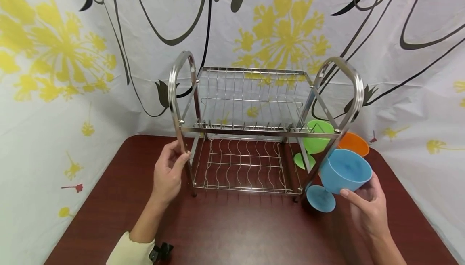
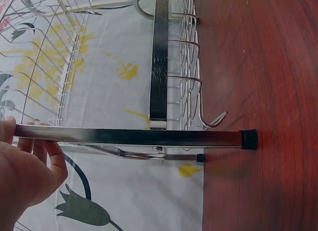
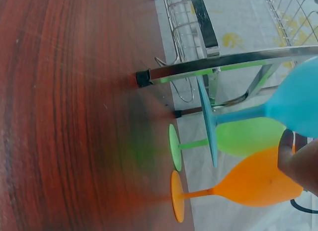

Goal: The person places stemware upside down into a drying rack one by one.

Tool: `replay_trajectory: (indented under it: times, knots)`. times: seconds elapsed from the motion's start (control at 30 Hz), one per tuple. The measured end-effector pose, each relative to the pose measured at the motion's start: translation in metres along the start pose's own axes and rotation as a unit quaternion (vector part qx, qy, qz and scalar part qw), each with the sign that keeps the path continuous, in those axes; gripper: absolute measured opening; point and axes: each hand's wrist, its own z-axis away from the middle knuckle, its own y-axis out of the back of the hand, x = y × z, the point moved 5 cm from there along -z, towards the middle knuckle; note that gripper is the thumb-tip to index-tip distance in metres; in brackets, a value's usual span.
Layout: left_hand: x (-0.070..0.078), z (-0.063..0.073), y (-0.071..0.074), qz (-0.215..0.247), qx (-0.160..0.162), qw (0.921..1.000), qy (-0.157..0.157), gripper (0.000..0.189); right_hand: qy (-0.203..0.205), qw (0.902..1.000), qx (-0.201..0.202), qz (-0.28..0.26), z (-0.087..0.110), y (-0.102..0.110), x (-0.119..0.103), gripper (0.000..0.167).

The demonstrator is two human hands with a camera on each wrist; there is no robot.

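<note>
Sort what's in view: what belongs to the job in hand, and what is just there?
In the work, judging by the hands:
Blue goblet, held by the right hand
Metal rack, gripped by the left hand

Apparently just there:
Green goblet and orange goblet, held by neither hand
Table, under the rack
Patterned sheet, behind it

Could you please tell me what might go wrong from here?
The blue goblet in the right hand is close to the right side of the dish rack, so it might knock the metal. The orange goblet and green goblet stand nearby and could be bumped over. The left hand grips the left front post, so a tug there might shift the dish rack.
</note>
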Motion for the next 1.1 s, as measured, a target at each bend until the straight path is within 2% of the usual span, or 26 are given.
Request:
replay_trajectory:
  times: [0.13,0.33,0.63,0.87,1.1]
  knots:
    - [0.002,-0.001,0.001,-0.008,-0.003,1.0000,-0.003,0.022,0.003,0.9998,-0.018,-0.006,0.000,0.000,-0.002,0.079]
    - [0.002,-0.002,0.002,-0.004,-0.005,1.0000,-0.001,0.023,0.020,0.9973,-0.069,-0.014,0.004,-0.003,-0.008,0.077]
    - [-0.002,-0.001,0.002,-0.003,-0.004,1.0000,0.004,0.024,-0.029,0.9961,-0.074,0.037,0.010,-0.003,-0.012,0.078]
    - [-0.003,-0.001,0.001,0.000,-0.006,1.0000,0.004,0.023,-0.004,0.9910,-0.120,0.059,0.013,-0.002,-0.010,0.080]
    - [-0.001,-0.001,0.001,-0.004,-0.003,1.0000,0.004,0.023,0.008,0.9869,-0.141,0.079,0.014,-0.002,-0.008,0.080]
